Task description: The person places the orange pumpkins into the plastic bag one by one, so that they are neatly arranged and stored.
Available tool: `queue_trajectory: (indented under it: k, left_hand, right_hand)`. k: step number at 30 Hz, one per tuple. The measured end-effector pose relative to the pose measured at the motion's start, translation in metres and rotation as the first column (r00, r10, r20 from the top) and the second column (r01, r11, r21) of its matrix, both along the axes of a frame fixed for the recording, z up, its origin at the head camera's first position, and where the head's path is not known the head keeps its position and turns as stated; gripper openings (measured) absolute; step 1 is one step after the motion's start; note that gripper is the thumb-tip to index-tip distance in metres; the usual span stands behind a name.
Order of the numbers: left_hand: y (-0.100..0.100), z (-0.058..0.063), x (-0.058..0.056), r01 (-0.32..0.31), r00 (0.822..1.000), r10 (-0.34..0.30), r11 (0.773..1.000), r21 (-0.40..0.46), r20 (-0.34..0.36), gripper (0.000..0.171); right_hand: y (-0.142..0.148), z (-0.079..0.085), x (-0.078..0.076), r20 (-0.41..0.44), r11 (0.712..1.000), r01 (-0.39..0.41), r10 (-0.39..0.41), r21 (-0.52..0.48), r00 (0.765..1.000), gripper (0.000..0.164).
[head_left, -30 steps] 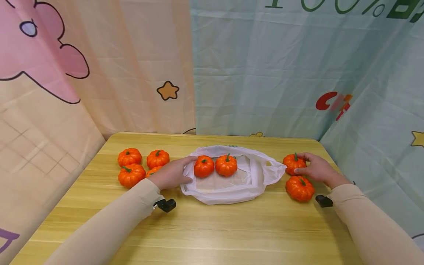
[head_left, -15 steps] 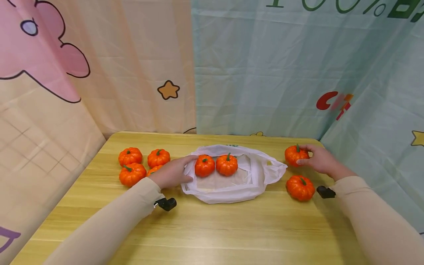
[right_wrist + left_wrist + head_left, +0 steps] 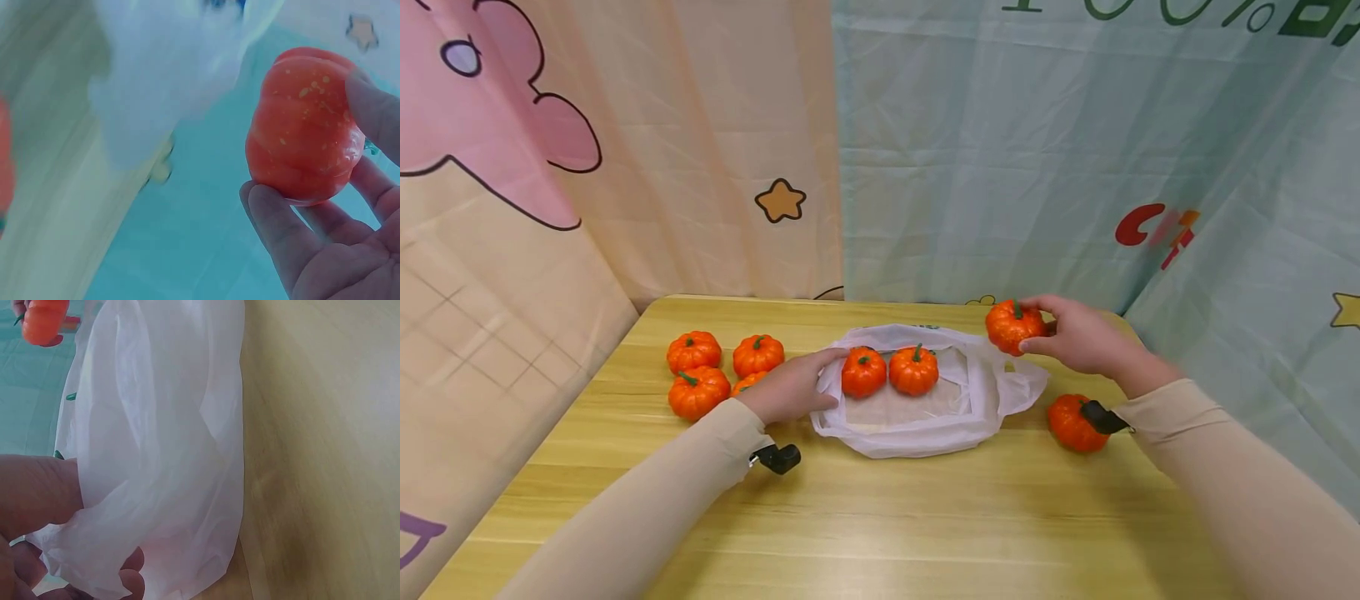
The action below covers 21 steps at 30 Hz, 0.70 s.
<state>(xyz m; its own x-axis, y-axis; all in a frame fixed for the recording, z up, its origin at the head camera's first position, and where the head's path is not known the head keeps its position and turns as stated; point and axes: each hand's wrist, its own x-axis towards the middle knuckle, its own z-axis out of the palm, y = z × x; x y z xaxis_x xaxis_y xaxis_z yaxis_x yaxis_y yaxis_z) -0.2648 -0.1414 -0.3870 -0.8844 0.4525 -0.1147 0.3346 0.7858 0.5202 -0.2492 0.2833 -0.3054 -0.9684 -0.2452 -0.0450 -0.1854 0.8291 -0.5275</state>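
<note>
L hand (image 3: 792, 388) pinches bag (image 3: 891, 445) at its left edge, prob. to keep it open, & R hand (image 3: 1088, 340) grips pumpkin (image 3: 1009, 328) raised nr bag's far-right side.

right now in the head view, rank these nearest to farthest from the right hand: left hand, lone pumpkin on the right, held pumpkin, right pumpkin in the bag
1. Held pumpkin: in the right hand.
2. Lone pumpkin: on the table's right side.
3. Right pumpkin: mid-table, in the bag.
4. Left hand: gripping the bag's left edge.
</note>
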Motion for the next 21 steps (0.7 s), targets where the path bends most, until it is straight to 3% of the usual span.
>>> queue_trajectory:
  k: [7,14,21]
  left_hand:
    - [0.000,-0.001,-0.001,-0.001,1.000,0.001,1.000,0.004,0.002,0.081]
    - [0.000,-0.001,-0.001,-0.003,1.000,0.002,1.000,0.011,0.005,0.081]
    - [0.001,-0.001,-0.002,0.007,1.000,-0.007,1.000,0.003,-0.010,0.081]
  right_hand:
    - [-0.042,-0.008,-0.001,0.021,0.995,-0.091,0.090,0.046,0.996,0.067]
    - [-0.057,-0.024,-0.008,0.056,0.970,-0.193,0.187,0.147,0.981,0.058]
    - [-0.063,-0.035,-0.014,0.124,0.963,-0.203,0.183,0.175,0.975,0.058]
